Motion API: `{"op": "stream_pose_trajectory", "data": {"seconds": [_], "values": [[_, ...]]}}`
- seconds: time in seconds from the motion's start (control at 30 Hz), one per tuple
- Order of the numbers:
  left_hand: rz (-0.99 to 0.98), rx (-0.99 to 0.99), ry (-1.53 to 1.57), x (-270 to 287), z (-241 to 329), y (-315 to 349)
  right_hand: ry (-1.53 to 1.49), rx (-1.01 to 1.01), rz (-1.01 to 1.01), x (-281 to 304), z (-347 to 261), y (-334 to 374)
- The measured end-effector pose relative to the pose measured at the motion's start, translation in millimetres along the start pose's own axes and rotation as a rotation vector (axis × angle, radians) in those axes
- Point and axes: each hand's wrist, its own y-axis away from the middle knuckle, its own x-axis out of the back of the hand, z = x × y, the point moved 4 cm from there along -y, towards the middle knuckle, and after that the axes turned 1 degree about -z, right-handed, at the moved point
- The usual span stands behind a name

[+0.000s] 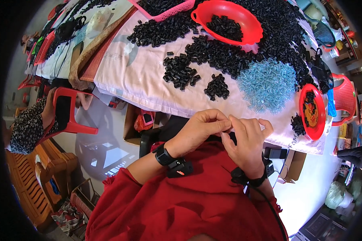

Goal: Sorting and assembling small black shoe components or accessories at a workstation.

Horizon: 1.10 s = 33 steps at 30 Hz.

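Observation:
My left hand [203, 127] and my right hand [247, 142] meet just off the near edge of the cloth-covered table [124, 82]. Both are closed in a pinch, fingertips touching. Whatever lies between them is too small or hidden to name. On the cloth beyond them sit a small cluster of black plastic pieces [217, 87] and a larger cluster of the same pieces [179, 72]. A heap of small clear bluish pieces [266, 84] lies to the right of these.
A red oval basin [251, 30] with black pieces stands in the far black heap [279, 24]. At the right edge, a red plate [319, 128] holds black and orange bits. A pink basket [173, 13] is at the back; a red chair [66, 116] stands left.

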Motion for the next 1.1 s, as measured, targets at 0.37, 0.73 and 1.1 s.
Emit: {"op": "stream_pose_trajectory", "data": {"seconds": [0.37, 0.73, 1.1], "values": [[-0.078, 0.196, 0.055, -0.9, -5.8, 3.3, 0.056, 0.001, 0.010, 0.9, 0.1, -0.4], [-0.163, 0.160, 0.070, 4.9, -16.3, -1.4, 0.051, 0.105, 0.015, -2.6, -3.4, 6.6], [0.036, 0.142, -0.115, 26.6, 19.4, -16.4, -0.038, -0.033, -0.083, -5.7, 19.4, 2.0]]}}
